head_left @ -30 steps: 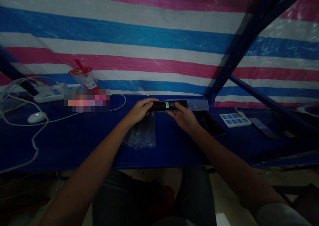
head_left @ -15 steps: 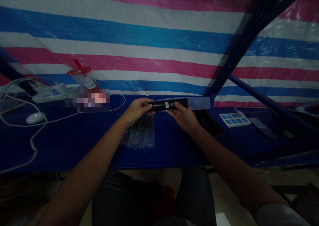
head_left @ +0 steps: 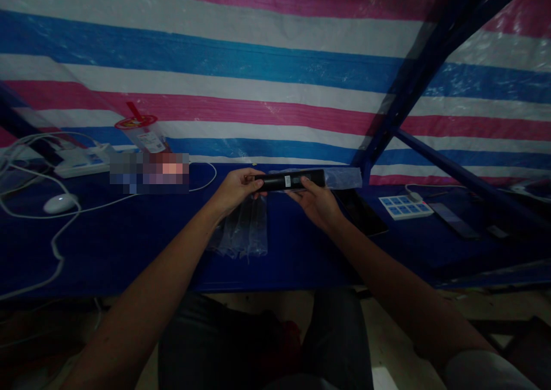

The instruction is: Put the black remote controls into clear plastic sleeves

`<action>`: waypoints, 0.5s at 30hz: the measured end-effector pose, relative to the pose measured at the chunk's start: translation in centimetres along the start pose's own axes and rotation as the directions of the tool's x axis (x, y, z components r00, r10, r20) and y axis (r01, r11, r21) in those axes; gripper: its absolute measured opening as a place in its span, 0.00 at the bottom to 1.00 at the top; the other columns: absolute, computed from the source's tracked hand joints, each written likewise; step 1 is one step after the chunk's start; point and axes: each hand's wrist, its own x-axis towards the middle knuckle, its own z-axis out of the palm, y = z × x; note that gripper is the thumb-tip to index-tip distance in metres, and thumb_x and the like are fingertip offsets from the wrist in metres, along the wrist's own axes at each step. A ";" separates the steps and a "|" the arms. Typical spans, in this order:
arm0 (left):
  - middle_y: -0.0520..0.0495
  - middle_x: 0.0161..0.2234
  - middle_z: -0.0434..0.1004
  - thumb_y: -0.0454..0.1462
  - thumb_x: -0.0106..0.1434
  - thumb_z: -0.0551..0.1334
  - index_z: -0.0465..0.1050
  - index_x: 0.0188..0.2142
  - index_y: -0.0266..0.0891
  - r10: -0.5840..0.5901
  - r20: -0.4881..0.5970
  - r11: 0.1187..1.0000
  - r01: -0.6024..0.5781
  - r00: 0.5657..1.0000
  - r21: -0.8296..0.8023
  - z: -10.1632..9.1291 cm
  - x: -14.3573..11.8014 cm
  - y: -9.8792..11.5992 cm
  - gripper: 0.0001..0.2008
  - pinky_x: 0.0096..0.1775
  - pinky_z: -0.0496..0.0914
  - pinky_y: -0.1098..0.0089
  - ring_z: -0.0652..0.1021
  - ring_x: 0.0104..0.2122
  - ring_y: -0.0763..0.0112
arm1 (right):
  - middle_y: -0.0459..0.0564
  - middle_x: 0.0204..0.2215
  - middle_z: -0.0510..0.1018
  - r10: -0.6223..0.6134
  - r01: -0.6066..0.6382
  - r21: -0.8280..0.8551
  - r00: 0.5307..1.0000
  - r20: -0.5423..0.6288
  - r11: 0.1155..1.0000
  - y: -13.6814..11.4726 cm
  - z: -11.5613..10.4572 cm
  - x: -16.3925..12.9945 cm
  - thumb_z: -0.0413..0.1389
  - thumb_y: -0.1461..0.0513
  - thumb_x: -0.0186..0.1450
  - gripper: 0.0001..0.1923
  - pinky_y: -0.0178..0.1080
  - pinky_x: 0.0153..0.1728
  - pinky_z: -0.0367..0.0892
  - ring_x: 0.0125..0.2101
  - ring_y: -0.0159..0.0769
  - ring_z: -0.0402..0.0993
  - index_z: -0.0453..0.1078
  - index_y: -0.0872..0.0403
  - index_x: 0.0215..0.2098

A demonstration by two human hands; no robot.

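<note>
- Black tube [head_left: 273, 182], small pale label [head_left: 287, 180] on its near face: held level above the far part of the blue table [head_left: 293, 258]
- Left hand [head_left: 236, 191]: thumb and fingers pinched on the tube's left end
- Right hand [head_left: 317, 206]: thumb on the near face, fingers beneath, clamped toward the right end; the hands stand apart
- Handling (judged): rigid, light to moderate in weight, smooth and liable to roll; support at both ends, label clear
- Clear plastic sleeve [head_left: 343, 178]: projects right from behind the tube; likely thin, limp and slippery; whether it encloses the tube cannot be told
- Plastic sleeves [head_left: 249, 235]: spread on the table, near side of the left hand; contents, if any, cannot be told
- Drink cup [head_left: 148, 137]: far left, red lid and straw; lower part masked by a blurred patch, fill level unclear
</note>
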 end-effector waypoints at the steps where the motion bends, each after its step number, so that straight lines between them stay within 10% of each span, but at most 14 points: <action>1: 0.43 0.27 0.81 0.41 0.58 0.71 0.75 0.46 0.33 -0.006 -0.002 1.000 0.006 1.000 -0.011 0.0 0.0 0.1 0.19 0.25 0.66 0.73 0.75 0.22 0.74 | 0.48 0.42 0.82 0.009 -0.009 -0.006 1.000 -0.001 1.000 0.0 0.0 0.0 0.64 0.63 0.62 0.09 0.53 0.56 0.71 0.49 0.43 0.78 0.72 0.51 0.40; 15: 0.49 0.24 0.75 0.45 0.59 0.69 0.77 0.40 0.38 -0.042 0.014 0.991 0.040 0.999 0.129 0.5 -0.6 1.4 0.14 0.21 0.63 0.75 0.74 0.19 0.76 | 0.50 0.32 0.82 0.177 -0.166 0.094 0.977 -0.121 0.982 0.1 -0.5 0.8 0.59 0.63 0.68 0.03 0.44 0.54 0.74 0.38 0.36 0.80 0.73 0.54 0.34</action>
